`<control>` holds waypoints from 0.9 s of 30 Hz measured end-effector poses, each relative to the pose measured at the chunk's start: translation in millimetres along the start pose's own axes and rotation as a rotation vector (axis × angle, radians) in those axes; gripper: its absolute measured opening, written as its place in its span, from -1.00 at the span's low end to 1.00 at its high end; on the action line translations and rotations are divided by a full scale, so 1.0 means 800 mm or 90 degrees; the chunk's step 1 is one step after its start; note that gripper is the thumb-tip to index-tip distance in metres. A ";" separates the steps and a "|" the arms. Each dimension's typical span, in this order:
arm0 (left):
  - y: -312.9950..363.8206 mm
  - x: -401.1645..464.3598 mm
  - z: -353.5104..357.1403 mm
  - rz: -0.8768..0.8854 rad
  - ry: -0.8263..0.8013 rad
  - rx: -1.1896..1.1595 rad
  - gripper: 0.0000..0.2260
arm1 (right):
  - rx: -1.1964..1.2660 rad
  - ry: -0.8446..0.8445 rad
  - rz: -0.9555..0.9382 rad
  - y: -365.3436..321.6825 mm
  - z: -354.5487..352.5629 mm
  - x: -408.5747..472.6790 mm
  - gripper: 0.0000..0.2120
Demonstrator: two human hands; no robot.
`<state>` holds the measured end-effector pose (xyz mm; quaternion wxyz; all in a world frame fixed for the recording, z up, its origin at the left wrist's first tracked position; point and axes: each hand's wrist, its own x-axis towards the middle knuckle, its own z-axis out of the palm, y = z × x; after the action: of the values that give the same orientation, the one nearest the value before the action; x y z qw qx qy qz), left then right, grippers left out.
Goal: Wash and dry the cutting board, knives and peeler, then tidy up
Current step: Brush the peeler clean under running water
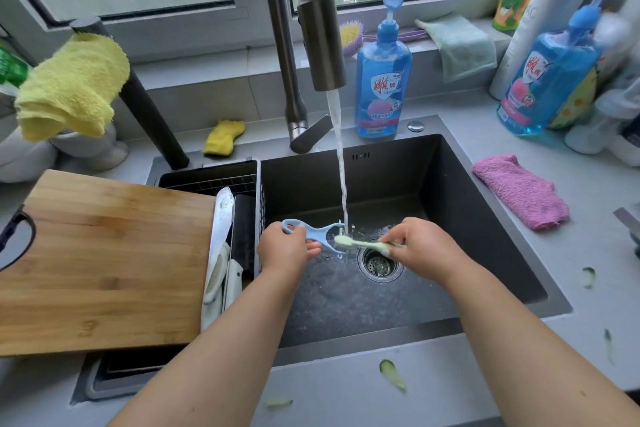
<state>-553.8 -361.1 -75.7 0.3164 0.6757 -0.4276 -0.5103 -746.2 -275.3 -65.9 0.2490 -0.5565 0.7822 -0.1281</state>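
My left hand grips the handle of a light blue peeler over the dark sink, its head under the running water. My right hand holds a pale green toothbrush with its bristles against the peeler's head. A bamboo cutting board lies across the sink's left side. Beside it, in a drain basket, lie knives with white handles.
The tap hangs above the sink. Two blue soap bottles stand behind and right. A pink cloth lies on the right counter, a yellow sponge behind the sink, a yellow cloth on a bar. Cucumber peels dot the front counter.
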 end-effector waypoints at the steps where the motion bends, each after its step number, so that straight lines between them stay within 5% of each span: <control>1: -0.001 -0.001 0.000 -0.001 0.004 0.003 -0.79 | -0.002 -0.015 -0.002 0.001 -0.002 0.000 -0.80; 5: -0.003 -0.001 0.002 -0.028 -0.023 -0.028 -0.78 | -0.031 0.068 0.000 0.001 -0.001 0.001 -0.78; 9: -0.006 0.003 0.005 -0.043 0.000 -0.040 -0.77 | 0.001 -0.011 0.019 -0.002 -0.005 -0.003 -0.82; 27: -0.012 0.002 0.020 0.002 -0.037 0.002 -0.87 | 0.087 0.125 0.149 -0.004 0.051 -0.016 -0.84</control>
<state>-566.5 -358.1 -89.4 0.3034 0.6607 -0.4383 -0.5285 -718.5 -261.2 -95.3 0.2217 -0.4283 0.8516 -0.2052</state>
